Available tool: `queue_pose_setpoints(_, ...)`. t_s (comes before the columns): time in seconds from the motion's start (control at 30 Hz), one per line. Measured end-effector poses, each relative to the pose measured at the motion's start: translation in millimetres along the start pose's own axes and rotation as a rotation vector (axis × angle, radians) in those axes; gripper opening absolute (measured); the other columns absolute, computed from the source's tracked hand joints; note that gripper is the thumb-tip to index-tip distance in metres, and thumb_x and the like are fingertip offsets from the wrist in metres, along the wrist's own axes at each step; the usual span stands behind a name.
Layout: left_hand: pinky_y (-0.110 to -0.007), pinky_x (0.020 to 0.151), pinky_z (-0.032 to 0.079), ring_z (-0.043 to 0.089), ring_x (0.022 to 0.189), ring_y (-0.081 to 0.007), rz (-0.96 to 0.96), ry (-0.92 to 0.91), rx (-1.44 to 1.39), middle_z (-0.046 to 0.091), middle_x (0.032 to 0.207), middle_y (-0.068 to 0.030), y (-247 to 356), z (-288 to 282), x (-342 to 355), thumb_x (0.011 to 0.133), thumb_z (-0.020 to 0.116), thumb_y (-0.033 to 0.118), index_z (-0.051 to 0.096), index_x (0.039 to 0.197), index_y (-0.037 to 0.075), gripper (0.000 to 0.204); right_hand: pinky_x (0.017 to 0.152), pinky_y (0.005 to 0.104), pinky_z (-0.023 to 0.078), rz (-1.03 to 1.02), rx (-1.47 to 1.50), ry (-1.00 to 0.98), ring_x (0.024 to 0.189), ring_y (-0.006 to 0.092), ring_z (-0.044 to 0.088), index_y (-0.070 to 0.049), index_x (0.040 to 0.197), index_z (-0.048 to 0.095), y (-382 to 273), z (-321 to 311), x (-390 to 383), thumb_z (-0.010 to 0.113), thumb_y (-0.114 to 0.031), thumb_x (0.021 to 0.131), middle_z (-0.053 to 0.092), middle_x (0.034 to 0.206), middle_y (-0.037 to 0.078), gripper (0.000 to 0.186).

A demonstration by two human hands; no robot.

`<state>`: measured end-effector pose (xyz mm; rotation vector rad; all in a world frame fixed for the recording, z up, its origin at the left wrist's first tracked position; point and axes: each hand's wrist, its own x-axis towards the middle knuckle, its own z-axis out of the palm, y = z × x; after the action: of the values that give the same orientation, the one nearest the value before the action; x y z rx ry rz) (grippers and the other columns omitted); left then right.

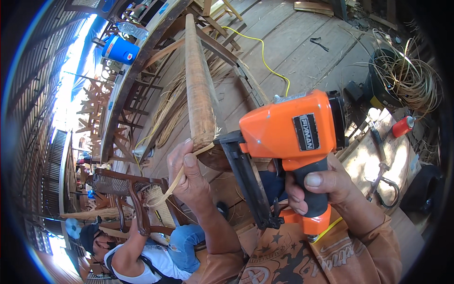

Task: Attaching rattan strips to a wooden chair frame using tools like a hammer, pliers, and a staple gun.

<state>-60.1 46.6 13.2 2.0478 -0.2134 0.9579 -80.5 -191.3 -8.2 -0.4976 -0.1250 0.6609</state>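
An orange and black pneumatic stapler (283, 128) is gripped by its handle in my right hand (326, 182). Its nose reaches the near end of a long, rounded wooden piece (198, 94) that stretches away from me. Fingers of my left hand (189, 173) pinch a pale rattan strip (176, 183) close to that same end. The strip's upper end lies by the wood, and the rest trails down past my palm. Whether the stapler's tip presses on the strip or only sits beside it, I cannot tell.
A yellow air hose (263, 47) crosses the plank floor. Coiled rattan (406, 71) fills a dark bucket at right, near a red can (402, 127) and a clamp (384, 182) on a board. A co-worker (142, 251) sits lower left beside a wooden chair (135, 189). Further off stands a blue cooler (120, 49).
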Motion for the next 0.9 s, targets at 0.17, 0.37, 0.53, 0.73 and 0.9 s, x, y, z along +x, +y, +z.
queue_pose_setpoints(0.17, -0.032, 0.085, 0.044, 0.055, 0.094, -0.0196, 0.012, -0.01, 0.004, 0.058, 0.1, -0.0131, -0.3, 0.8, 0.8, 0.091, 0.055, 0.019, 0.063, 0.1, -0.003, 0.025, 0.047, 0.0284, 0.048, -0.024, -0.082, 0.065, 0.047, 0.019, 0.054, 0.011, 0.112, 0.043, 3.4, 0.1, -3.3, 0.066, -0.024, 0.068, 0.05, 0.06, 0.01, 0.06)
queue_pose_setpoints(0.37, -0.029, 0.091, 0.04, 0.052, 0.103, -0.0184, -0.112, 0.0, -0.158, 0.055, 0.111, -0.0116, -9.2, 6.3, -20.1, 0.09, 0.053, 0.016, 0.05, 0.116, -0.009, 0.036, 0.047, 0.0296, 0.048, -0.063, 0.267, -0.119, 0.047, 0.0176, 0.054, 0.01, 0.115, 0.041, 11.2, -25.9, 1.9, 0.061, -0.027, 0.075, 0.051, 0.062, 0.007, 0.058)
queue_pose_setpoints(0.53, -0.026, 0.085, 0.042, 0.053, 0.097, -0.0161, -0.172, 0.136, -0.074, 0.055, 0.108, -0.0111, -8.2, 9.8, -42.3, 0.087, 0.054, 0.007, 0.048, 0.116, -0.007, 0.033, 0.053, 0.0357, 0.052, -0.085, 0.467, -0.272, 0.047, 0.0191, 0.053, 0.013, 0.124, 0.031, 19.4, -53.8, -0.5, 0.055, -0.035, 0.081, 0.05, 0.066, 0.007, 0.069)
queue_pose_setpoints(0.73, -0.031, 0.074, 0.048, 0.062, 0.078, -0.0225, -0.303, -0.38, -0.155, 0.062, 0.091, -0.0123, 25.0, 37.0, -84.5, 0.087, 0.056, 0.008, 0.055, 0.109, 0.002, 0.023, 0.052, 0.0387, 0.051, -0.201, 0.455, -0.325, 0.046, 0.0184, 0.05, 0.012, 0.126, 0.028, 18.3, -65.1, -2.6, 0.052, -0.036, 0.083, 0.047, 0.065, 0.006, 0.069)
queue_pose_setpoints(0.9, -0.029, 0.08, 0.045, 0.059, 0.09, -0.0183, -0.719, -0.844, -0.665, 0.059, 0.097, -0.017, 21.1, 74.1, -68.2, 0.091, 0.052, 0.019, 0.046, 0.118, -0.006, 0.038, 0.049, 0.0349, 0.049, -0.714, -0.158, 0.097, 0.046, 0.0194, 0.051, 0.009, 0.127, 0.03, -2.7, -58.7, -17.2, 0.057, -0.031, 0.078, 0.049, 0.065, 0.007, 0.069)
